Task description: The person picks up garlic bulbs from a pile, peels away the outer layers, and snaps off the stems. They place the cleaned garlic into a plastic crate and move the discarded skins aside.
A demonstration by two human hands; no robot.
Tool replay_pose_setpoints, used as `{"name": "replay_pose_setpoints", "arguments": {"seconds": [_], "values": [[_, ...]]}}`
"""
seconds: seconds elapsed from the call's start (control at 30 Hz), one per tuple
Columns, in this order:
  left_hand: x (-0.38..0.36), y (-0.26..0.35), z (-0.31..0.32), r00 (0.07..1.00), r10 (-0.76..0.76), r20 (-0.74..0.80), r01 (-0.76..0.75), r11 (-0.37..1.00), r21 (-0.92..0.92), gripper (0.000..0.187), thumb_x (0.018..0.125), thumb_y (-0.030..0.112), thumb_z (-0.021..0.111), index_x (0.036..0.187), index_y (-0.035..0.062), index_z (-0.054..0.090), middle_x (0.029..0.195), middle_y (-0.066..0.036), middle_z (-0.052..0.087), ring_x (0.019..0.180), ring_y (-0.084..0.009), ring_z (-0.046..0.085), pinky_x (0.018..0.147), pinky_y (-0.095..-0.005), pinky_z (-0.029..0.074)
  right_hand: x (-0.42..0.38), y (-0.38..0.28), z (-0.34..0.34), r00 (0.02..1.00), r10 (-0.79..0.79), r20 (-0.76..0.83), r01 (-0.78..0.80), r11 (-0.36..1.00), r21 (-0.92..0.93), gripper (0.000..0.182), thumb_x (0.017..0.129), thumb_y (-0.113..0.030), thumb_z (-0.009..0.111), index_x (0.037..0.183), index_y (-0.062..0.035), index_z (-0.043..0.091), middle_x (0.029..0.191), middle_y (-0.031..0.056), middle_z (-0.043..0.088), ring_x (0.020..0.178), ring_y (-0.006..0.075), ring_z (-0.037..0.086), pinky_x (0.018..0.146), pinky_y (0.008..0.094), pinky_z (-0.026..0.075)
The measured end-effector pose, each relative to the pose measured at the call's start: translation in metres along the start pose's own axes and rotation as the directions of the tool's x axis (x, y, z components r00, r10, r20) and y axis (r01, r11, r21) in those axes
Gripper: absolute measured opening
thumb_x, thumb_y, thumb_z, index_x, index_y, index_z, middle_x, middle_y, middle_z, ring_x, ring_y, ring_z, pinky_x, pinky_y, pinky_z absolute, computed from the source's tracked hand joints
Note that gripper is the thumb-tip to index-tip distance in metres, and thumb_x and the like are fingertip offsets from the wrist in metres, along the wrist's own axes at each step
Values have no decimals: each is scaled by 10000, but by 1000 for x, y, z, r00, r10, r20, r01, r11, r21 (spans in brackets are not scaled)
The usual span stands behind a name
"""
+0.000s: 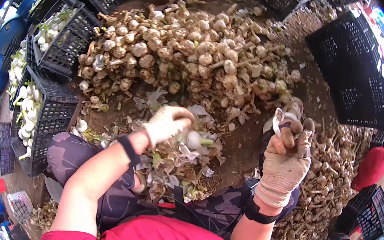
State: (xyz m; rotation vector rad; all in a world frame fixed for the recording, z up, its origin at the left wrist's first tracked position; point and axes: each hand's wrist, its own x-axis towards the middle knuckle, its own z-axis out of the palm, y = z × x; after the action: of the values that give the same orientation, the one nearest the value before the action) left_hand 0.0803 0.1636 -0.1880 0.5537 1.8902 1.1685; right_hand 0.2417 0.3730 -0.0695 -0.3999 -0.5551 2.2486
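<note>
One white garlic bulb (194, 140), just beside left hand (168, 123), near loose skins (174, 166)

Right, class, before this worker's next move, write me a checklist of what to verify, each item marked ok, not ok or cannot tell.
1. Gloves on left hand and right hand: ok.
2. Pile of garlic in front of the worker: ok.
3. White bulb with a green stem in view beside the left hand: ok; whether they touch, cannot tell.
4. Ground between the knees free of loose skins: not ok, they are heaped there.
5. What the right hand grips: cannot tell, the curled fingers hide it.
6. Black crate at the left upright on its base: not ok, it looks tilted.
</note>
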Motion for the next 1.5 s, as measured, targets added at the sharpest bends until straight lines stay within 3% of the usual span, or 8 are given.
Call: {"name": "replay_pose_setpoints", "arguments": {"seconds": [0.33,0.47,0.57,0.93,1.3,1.4,1.43,1.5], "values": [[64,-28,128,945,-268,187,-46,456,889,316,823,161,622,1132,101,635,1175,-123,582,1060,-299,596,881,-407,506,-7,-11,4,992,130,9,-126,975,-181,267,925,-150,557,1170,-49,527,887,38,543,670,91,505,529,227,374],[40,-33,65,996,-63,-59,63,998,-6,202,859,75,588,1049,48,651,904,-47,643,774,-184,619,703,-322,516,-13,-11,11,992,94,-79,-113,952,-283,225,919,-117,542,1134,-50,542,866,14,549,664,81,499,543,225,377],[4,-10,8,1000,-7,10,12,703,-711,201,927,229,611,1057,77,637,841,20,635,695,-51,539,571,-222,399,-15,-1,12,985,160,70,-103,856,-507,257,874,-119,587,1116,-50,529,888,-14,543,698,45,469,606,178,374],[-113,20,-110,916,-138,-377,-391,-91,-916,190,933,193,569,1053,46,587,1089,-85,637,1059,-233,609,911,-468,528,-34,72,23,732,638,239,129,214,-968,428,802,-358,682,1051,-21,597,798,106,654,721,187,662,668,297,507],[-276,-84,-372,-260,-451,-854,-793,604,-78,319,960,340,509,1052,41,572,990,-65,619,847,-156,630,707,-238,556,-47,101,34,640,723,260,398,-23,-917,257,815,-240,672,1014,-97,597,778,171,647,748,352,646,655,398,503],[-309,-108,-427,-281,-479,-832,-780,619,-93,308,949,280,512,1123,31,561,1027,-57,620,862,-159,631,712,-252,551,-47,104,33,662,709,244,416,-77,-906,269,778,-219,723,988,-105,601,766,140,647,707,321,642,634,376,502],[-352,-217,-504,-253,-144,-957,-335,941,-53,216,921,219,522,1020,42,596,975,-60,621,851,-150,618,665,-252,542,-47,105,32,638,722,269,446,-62,-893,284,771,-221,732,993,-105,599,779,137,649,708,320,643,631,375,502],[-273,-76,-412,-253,-318,-914,-359,908,-216,125,901,134,538,936,46,621,835,-70,625,680,-135,597,570,-253,523,-45,107,34,596,770,227,453,-89,-887,305,780,-245,725,1023,-110,598,825,127,647,747,324,642,652,387,502]]}}
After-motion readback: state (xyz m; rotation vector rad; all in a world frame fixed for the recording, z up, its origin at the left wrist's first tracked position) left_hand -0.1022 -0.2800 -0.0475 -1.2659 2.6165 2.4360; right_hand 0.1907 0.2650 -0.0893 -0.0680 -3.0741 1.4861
